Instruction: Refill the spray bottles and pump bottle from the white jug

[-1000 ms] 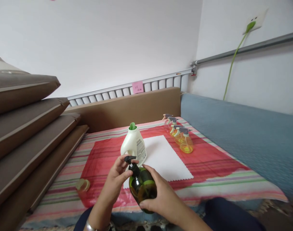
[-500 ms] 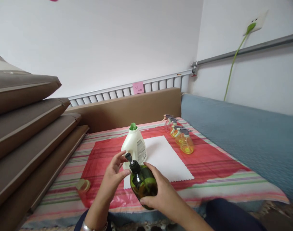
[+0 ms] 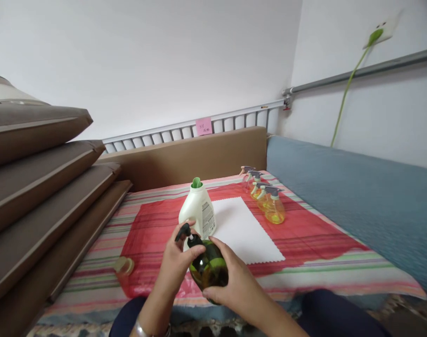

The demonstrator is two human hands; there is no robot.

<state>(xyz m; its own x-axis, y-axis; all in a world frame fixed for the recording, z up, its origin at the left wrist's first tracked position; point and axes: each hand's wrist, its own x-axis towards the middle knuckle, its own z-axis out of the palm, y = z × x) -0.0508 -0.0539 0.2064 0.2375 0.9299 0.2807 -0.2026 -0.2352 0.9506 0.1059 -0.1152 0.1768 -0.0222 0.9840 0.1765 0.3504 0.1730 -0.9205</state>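
Gripping the green bottle (image 3: 209, 269) in your right hand (image 3: 234, 278), brace it while your left hand (image 3: 178, 255), pinching the black pump (image 3: 195, 240), works evenly

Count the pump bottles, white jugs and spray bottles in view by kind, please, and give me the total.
Pump bottle: 1
White jug: 1
Spray bottles: 4, going by the trigger heads, as they overlap
Total: 6

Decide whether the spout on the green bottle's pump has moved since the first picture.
Yes: judged against the white jug, the pump's spout has swung from pointing right to pointing left.
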